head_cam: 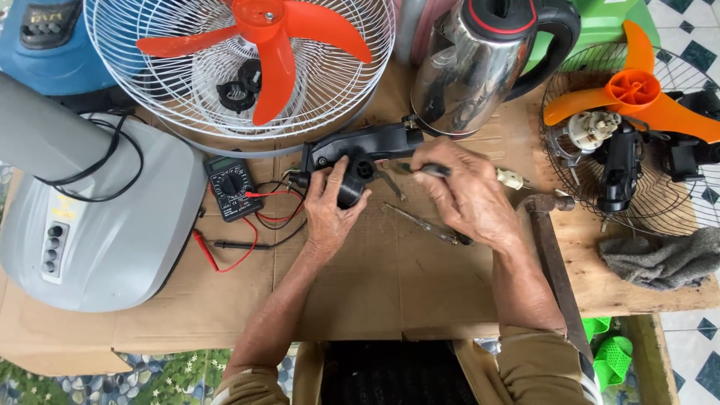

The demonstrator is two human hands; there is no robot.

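A flattened brown cardboard sheet (390, 277) covers the wooden workbench (637, 289) beneath the hands. Right of them lies white floor tile with dark diamond insets (694, 45); below left, a pebble-and-leaf patterned floor covering (150, 379), in even daylight.

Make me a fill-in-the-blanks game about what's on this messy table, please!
1. The fan blades inside the white grille are ____ in colour.
2. The left hand grips a ____ plastic part.
3. The shiny metal ____ stands just behind the right hand.
4. A grey ____ lies crumpled at the table's right edge.

Missing words: orange; black; kettle; cloth
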